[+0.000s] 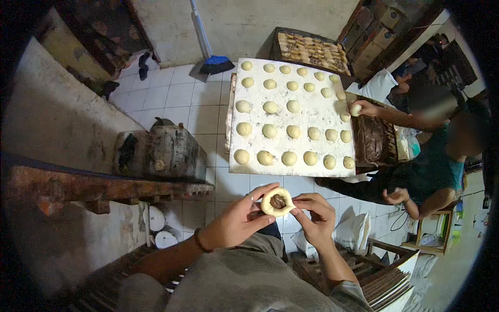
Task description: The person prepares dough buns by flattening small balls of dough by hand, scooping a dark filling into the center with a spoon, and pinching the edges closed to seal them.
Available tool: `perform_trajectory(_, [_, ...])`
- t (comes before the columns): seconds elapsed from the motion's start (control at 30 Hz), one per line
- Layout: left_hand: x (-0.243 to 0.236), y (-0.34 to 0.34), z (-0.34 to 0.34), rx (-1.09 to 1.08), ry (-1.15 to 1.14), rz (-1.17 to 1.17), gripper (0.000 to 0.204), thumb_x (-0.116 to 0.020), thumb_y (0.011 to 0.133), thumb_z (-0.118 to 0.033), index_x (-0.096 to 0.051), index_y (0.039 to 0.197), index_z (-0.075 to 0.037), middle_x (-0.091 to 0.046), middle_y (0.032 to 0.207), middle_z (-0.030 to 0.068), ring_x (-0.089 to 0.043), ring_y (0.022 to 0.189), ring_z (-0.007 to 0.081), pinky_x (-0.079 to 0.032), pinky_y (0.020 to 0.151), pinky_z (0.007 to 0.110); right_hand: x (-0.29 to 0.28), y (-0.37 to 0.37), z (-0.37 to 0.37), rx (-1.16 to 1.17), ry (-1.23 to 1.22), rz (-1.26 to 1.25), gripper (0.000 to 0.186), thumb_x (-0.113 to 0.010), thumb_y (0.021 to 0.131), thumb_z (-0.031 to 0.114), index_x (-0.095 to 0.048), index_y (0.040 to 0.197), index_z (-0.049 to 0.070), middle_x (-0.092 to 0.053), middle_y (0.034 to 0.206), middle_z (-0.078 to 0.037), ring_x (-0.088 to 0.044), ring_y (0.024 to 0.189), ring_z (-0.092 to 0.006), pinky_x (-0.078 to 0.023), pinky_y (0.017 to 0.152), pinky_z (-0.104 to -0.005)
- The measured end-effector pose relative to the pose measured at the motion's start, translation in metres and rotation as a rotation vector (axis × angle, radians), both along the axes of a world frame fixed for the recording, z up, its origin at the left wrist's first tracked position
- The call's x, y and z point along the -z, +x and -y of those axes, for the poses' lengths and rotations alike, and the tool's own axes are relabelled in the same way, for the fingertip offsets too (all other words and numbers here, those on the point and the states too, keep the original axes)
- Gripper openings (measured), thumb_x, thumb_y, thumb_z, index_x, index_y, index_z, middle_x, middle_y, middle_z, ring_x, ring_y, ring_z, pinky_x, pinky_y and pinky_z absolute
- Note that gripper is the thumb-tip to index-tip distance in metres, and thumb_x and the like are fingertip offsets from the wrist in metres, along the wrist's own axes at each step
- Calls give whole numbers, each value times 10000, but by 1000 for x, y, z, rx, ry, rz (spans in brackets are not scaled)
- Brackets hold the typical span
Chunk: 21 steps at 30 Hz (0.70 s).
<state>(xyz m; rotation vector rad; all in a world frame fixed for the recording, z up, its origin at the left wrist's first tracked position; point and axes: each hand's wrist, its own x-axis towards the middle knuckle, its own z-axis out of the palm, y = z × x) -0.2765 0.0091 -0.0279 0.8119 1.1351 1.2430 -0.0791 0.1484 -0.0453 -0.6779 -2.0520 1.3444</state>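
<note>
From the head camera, just on the wearer's side of the floured board (317, 114), the left hand (235, 221) curls fingers and thumb part-open around a dough cup (267, 203) holding brown filling (279, 201); the right hand (316, 221) pinches its rim. Beyond the board, a dark tray (269, 44) contains rows of browned pieces (312, 52); right of it, a container (391, 143) holds brown paste (370, 136). Marks on the white sacks (355, 231), nearer than the board, are illegible.
</note>
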Motion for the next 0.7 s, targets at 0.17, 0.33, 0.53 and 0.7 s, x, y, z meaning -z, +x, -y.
perform_trajectory(0.17, [-24, -16, 34, -58, 172, -309, 519, -689, 998, -33, -555, 1498, -64, -605, 1451, 143, -627, 1278, 211, -543, 1053, 332, -43, -12, 42, 45, -399, -108, 312, -821, 865, 6, -764, 1172, 6, -732, 1093, -120, -719, 955, -193, -586, 826, -335])
perform_trajectory(0.33, [-57, -35, 43, 44, 292, -511, 414, -749, 964, -67, -669, 1369, -37, -671, 1318, 123, -672, 1194, 203, -588, 982, 327, -73, -13, 47, -81, -169, 73, 189, -795, 874, -50, -789, 1063, -42, -667, 1121, -101, -678, 904, -136, -573, 772, -265])
perform_trajectory(0.53, [-57, -28, 56, -115, 205, -250, 347, -740, 966, -41, -703, 1312, -37, -699, 1280, 105, -694, 1118, 159, -616, 915, 283, -96, -18, 72, -21, -428, -112, 222, -786, 881, -54, -784, 1103, -44, -683, 1084, -137, -682, 903, -131, -584, 743, -268])
perform_trajectory(0.7, [-58, -27, 58, 23, 196, -213, 316, -723, 989, -65, -706, 1303, -26, -696, 1288, 106, -674, 1157, 158, -595, 950, 296, -89, -4, 64, -136, -152, 76, 291, -818, 838, -51, -791, 1127, -29, -685, 1012, -109, -679, 969, -163, -568, 793, -289])
